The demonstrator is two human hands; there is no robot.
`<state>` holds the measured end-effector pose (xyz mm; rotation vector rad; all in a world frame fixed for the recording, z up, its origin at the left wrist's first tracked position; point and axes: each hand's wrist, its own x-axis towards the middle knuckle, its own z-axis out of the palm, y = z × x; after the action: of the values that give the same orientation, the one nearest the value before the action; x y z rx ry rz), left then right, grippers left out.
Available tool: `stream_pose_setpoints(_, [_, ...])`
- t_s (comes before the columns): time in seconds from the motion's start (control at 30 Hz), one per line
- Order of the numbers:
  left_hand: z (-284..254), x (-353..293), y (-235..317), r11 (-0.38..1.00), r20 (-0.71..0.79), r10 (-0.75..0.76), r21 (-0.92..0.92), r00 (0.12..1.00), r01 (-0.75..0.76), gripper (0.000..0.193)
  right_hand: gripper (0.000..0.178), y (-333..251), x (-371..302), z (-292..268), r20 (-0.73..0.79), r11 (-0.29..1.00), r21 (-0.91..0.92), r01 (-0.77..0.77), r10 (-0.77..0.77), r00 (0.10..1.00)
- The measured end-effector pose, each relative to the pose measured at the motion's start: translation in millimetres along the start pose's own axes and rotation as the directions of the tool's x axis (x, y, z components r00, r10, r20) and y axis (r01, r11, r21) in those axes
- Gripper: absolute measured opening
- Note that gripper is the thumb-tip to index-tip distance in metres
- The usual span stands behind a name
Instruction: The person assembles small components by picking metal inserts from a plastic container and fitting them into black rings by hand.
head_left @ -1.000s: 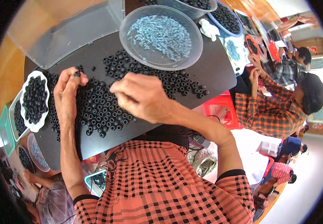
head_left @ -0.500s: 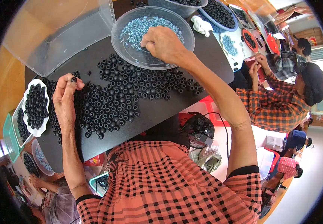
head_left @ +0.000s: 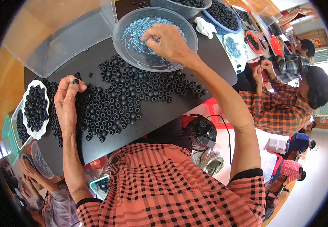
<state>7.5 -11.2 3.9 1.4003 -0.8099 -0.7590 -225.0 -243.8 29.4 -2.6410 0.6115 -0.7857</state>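
"Black bead (head_left: 75, 81): specify location and grip."

"Bead is pinched at the tips of the left hand (head_left: 66, 97). Thumb and fingers are closed on it, hole end visible. Location: near the left part of the loose black beads (head_left: 114, 92) spread on the dark table (head_left: 213, 62)."

"Specify the right hand (head_left: 168, 43)."

"Positioned over the clear round bowl (head_left: 191, 41), at the small blue pieces (head_left: 133, 34). Fingers are curled toward the thumb; whether they grasp a piece cannot be determined."

"Adjacent containers?"

"White scalloped dish (head_left: 36, 134), filled with black beads, left of the left hand."
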Motion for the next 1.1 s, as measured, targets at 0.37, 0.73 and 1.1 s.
stream_pose_setpoints(0.37, [5.6,-1.5,5.4,1.0,0.011,0.003,0.012,1.0,-0.003,0.014,0.015,-10.5,38.5,44.4,0.079,0.977,-0.19,0.098,-0.084,0.993])
stream_pose_setpoints(0.73, [14.5,-7.7,10.4,1.0,0.057,-0.021,0.011,0.998,0.02,0.013,0.011,-15.5,46.1,48.4,0.098,0.972,-0.204,0.112,-0.094,0.991])
stream_pose_setpoints(1.1, [20.3,-12.0,14.1,0.998,0.095,-0.048,-0.044,0.994,0.053,0.011,0.015,-38.3,35.7,35.5,-0.073,0.992,0.12,0.038,-0.029,0.997])
